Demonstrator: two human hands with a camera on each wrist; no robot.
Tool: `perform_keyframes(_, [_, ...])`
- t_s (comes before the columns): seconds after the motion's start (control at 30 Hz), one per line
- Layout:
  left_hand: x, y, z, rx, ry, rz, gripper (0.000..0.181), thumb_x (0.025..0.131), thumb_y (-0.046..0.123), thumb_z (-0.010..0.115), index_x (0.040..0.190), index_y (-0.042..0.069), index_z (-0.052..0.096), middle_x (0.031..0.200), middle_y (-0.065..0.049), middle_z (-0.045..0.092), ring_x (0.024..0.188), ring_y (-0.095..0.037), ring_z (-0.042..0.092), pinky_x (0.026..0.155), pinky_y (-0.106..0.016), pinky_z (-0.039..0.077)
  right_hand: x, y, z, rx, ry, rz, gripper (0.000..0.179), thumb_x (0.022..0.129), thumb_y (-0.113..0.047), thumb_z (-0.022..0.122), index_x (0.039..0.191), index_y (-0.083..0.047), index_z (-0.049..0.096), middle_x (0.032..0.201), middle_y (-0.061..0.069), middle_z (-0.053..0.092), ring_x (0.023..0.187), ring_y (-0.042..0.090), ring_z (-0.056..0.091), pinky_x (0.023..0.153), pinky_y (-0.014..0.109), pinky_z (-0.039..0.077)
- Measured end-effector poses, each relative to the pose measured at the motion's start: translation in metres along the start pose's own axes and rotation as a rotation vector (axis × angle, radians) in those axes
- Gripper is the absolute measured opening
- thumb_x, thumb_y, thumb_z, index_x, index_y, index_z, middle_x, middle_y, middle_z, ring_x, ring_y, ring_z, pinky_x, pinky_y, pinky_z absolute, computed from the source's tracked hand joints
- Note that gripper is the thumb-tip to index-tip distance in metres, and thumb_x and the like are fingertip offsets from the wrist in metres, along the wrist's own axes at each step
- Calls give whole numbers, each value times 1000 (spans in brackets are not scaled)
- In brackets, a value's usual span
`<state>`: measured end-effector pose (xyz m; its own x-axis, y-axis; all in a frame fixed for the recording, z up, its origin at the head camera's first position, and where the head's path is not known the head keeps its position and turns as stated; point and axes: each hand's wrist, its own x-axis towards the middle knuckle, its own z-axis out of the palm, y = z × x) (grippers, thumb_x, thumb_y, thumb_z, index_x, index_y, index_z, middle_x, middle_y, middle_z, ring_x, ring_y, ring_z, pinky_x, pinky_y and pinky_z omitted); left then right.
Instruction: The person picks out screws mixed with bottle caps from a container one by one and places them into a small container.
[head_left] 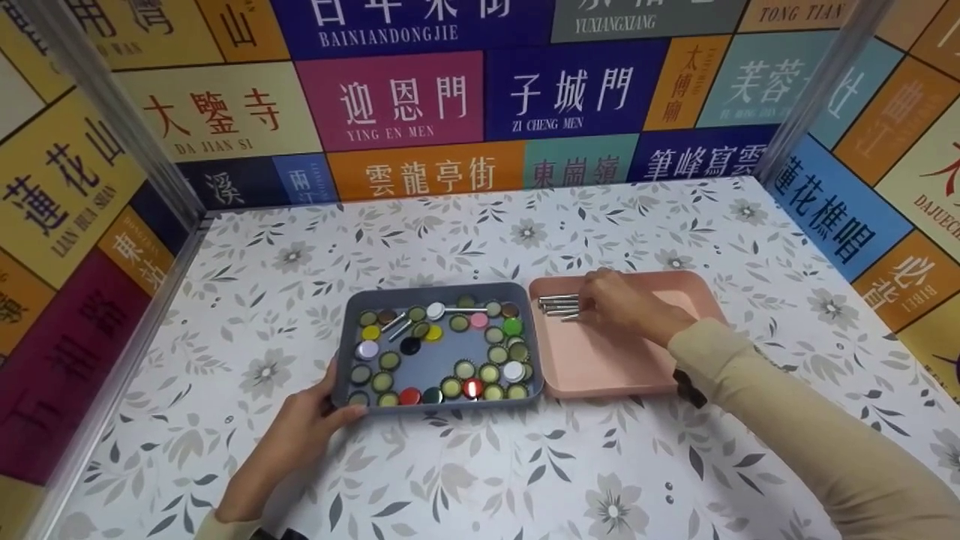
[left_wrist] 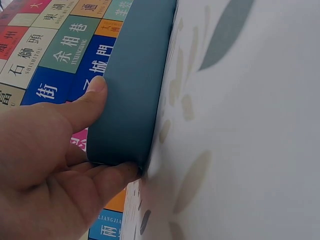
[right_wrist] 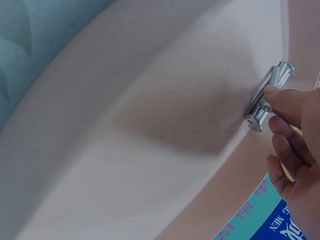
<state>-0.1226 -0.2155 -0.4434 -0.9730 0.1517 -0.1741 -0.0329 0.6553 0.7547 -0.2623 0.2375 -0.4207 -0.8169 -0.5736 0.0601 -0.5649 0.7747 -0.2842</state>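
Observation:
My left hand (head_left: 304, 420) grips the near left corner of a grey-blue tray (head_left: 431, 369), thumb on the rim. The left wrist view shows the thumb against the tray wall (left_wrist: 131, 90), the other fingers curled at its underside. Several bottle caps (head_left: 512, 327) of mixed colours lie in that tray, with a few silver bolts (head_left: 466, 310) among them. My right hand (head_left: 622, 304) is inside a pink tray (head_left: 622, 364), over a small row of bolts (head_left: 557, 302) by its left wall. In the right wrist view, thumb and fingertips pinch one bolt (right_wrist: 274, 76) just above the others.
Both trays stand side by side on a table with a floral cover (head_left: 442, 480), their edges nearly touching. Panels with printed Chinese signs (head_left: 405, 97) enclose the back and both sides. Metal posts (head_left: 150, 127) mark the corners.

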Motion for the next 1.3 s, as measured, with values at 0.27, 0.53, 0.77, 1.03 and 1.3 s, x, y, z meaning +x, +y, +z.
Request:
perform_keyframes(0.27, [2,2,1,-13,-14,-39,88,95,34,68,158,0,17,138,-20,62,121,-25,64,101,-38,51,-2,2,3,-16,8,7,4,82,-2,76,83,1,76,80,10,66,77,23,59,72,38,53])
perform_keyframes(0.53, [2,2,3,3,7,-23,86,95,31,70,158,2,18,137,-21,62,121,-26,65,102,-40,51,-3,1,3,-25,10,5,4,81,-1,76,83,2,76,81,13,67,77,25,60,73,40,54])
perform_keyframes(0.77, [2,2,2,-1,3,-13,86,95,32,69,158,2,18,138,-21,61,122,-26,64,102,-40,51,-1,1,0,-25,-1,34,5,82,-1,77,86,1,78,83,13,69,78,25,62,73,39,56])
perform_keyframes(1.03, [3,0,1,17,-1,-9,86,95,33,68,158,3,18,138,-21,61,123,-27,64,102,-40,51,-1,1,-2,-47,-29,85,6,83,-3,77,88,-2,78,87,12,69,81,24,62,72,37,56])
perform_keyframes(1.3, [0,-1,2,-4,7,15,85,95,28,69,159,4,18,139,-22,60,123,-28,64,100,-37,53,2,-3,-3,-42,0,35,4,78,-2,76,82,0,77,79,11,66,77,25,59,71,39,52])
